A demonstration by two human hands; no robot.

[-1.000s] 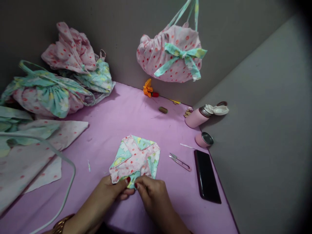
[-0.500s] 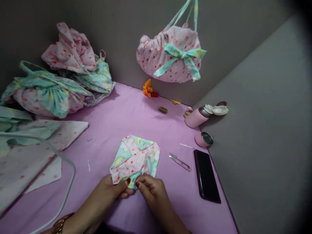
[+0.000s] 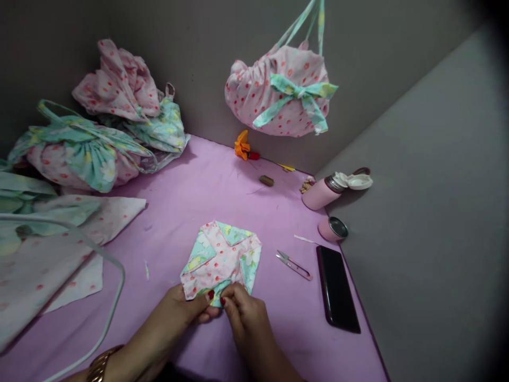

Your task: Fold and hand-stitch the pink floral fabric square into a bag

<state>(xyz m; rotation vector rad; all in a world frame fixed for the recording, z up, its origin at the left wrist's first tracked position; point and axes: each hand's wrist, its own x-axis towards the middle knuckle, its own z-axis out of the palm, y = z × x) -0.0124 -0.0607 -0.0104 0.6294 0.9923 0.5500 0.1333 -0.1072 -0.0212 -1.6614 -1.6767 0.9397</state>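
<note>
Left hand (image 3: 189, 307) and right hand (image 3: 247, 313) pinch a squarish pink-and-mint printed cloth (image 3: 225, 259) by its near fold, seemingly securing it, next needing steadiness.

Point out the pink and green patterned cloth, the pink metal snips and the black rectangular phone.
Pink and green patterned cloth (image 3: 224, 260): head view, on its dotted middle.
Pink metal snips (image 3: 298, 265): head view, on the handle.
Black rectangular phone (image 3: 338, 289): head view, on the screen's centre.

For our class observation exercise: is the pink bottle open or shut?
The pink bottle is open: its white lid is flipped back, away from the metal neck.
</note>
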